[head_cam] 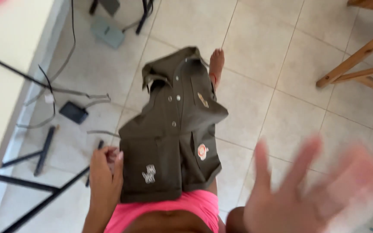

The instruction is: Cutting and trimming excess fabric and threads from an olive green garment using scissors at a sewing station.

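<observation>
An olive-green shirt (173, 133) lies draped over the person's lap and down one leg, collar end pointing away from the body toward the floor. It has a row of pale snap buttons down the front, a small round orange-and-white patch on one chest pocket, a white patch lower on the other side, and a slim badge further up. The cloth is rumpled and folded over on itself near the collar.

The left hand (105, 172) rests at the shirt's edge, fingers curled shut on the fabric there. The right hand (307, 194) hangs in the air well to the other side of the shirt, fingers spread wide apart, holding nothing; it is heavily blurred.

Just below the shirt's hem sit bright pink shorts (169, 213). A bare foot (216, 64) pokes out past the collar on the pale tiled floor (281, 64). Away from the shirt on the left-hand side lie a grey pedal-like box (107, 33), a small dark block (74, 112) with trailing cables, and black metal table legs (35, 164) under a cream tabletop (9, 64). Opposite, a wooden chair frame (359, 64) is cut off by the picture's edge.
</observation>
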